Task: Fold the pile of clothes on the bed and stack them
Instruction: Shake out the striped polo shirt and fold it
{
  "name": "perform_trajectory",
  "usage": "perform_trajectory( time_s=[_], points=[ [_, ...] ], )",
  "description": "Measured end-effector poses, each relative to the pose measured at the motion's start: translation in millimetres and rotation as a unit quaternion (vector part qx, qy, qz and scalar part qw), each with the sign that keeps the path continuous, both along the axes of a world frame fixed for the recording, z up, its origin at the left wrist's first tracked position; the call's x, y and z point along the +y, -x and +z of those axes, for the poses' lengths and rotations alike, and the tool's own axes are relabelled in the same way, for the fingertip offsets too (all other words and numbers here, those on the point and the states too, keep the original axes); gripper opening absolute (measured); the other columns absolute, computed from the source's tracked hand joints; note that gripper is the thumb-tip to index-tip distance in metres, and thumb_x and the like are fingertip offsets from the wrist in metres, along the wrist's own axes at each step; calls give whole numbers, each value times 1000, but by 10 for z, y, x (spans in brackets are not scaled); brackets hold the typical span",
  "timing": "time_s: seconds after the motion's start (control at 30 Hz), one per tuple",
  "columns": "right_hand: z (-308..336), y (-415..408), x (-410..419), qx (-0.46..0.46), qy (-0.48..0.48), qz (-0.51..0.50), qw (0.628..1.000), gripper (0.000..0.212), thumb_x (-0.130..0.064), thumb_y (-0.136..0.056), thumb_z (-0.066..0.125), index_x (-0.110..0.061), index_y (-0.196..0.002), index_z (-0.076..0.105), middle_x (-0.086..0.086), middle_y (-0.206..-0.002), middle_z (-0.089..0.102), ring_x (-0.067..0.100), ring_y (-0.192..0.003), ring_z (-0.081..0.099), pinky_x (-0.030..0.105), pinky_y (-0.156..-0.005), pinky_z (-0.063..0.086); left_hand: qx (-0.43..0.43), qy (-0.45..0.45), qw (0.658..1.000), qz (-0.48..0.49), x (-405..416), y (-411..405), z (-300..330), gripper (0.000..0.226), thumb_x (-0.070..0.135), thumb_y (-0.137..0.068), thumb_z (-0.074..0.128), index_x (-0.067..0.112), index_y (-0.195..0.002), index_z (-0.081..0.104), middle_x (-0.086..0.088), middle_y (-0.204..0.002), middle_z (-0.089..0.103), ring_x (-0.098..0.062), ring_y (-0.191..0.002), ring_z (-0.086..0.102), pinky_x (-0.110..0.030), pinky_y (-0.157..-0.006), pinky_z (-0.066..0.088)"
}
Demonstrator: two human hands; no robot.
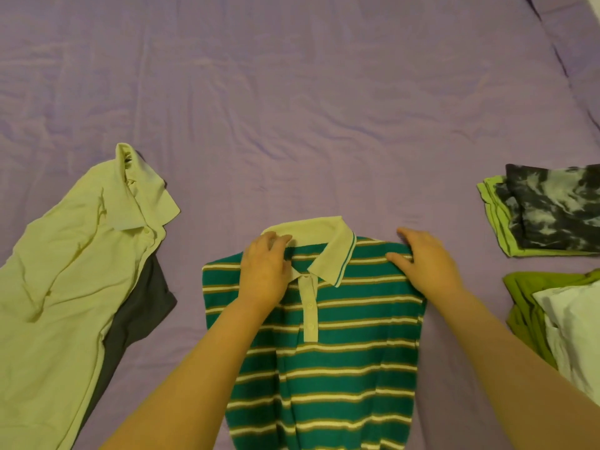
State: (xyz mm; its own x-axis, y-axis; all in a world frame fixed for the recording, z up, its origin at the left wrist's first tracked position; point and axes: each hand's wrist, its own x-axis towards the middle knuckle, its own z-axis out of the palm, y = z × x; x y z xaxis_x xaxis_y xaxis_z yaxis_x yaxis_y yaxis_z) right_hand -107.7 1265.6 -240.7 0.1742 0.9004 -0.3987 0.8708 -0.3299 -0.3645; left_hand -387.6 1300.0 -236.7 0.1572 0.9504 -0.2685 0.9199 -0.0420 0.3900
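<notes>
A green polo shirt with cream stripes (341, 323) lies face up in front of me on the purple bed sheet (292, 108), its sides folded in to a narrow panel. Its cream collar (319, 233) points away from me. My left hand (264, 274) rests on the left shoulder beside the collar, fingers touching the collar's edge. My right hand (425, 264) lies on the right shoulder corner with fingers spread flat. To the left lies an unfolded pale yellow collared shirt (74, 271) on top of a dark grey garment (139, 306).
At the right edge sits a folded stack: a black-and-white tie-dye piece (552, 209) on a light green one (496, 219). Below it lie an olive green garment (529, 306) and a white one (574, 326). The sheet's far half is wrinkled.
</notes>
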Motion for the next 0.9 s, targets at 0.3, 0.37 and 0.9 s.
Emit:
perform_trajectory(
  time_s=[0.3, 0.37, 0.9],
  points=[
    [116, 846, -87, -98, -56, 119, 986, 52, -29, -98, 47, -19, -146, 31, 6, -151, 32, 26, -143, 21, 43, -113, 23, 11, -21, 999, 38, -56, 515, 41, 44, 27, -100, 43, 18, -143, 38, -8, -139, 49, -27, -128, 43, -39, -108, 33],
    [136, 1231, -78, -35, -71, 142, 987, 50, -29, -99, 46, -20, -146, 33, 2, -152, 31, 22, -144, 18, 41, -114, 21, 52, -9, 998, 31, -57, 647, 29, 48, 27, -98, 47, 21, -145, 37, -7, -140, 49, -27, -128, 42, -43, -109, 31],
    [-261, 2009, -121, -145, -31, 286, 947, 52, -41, -101, 32, -30, -151, 18, 7, -160, 6, 32, -146, -6, 52, -117, 2, -150, 41, 964, 214, 77, 1436, -75, 69, 19, -81, 74, 13, -140, 40, -8, -136, 50, -26, -125, 46, -37, -104, 38]
  ],
)
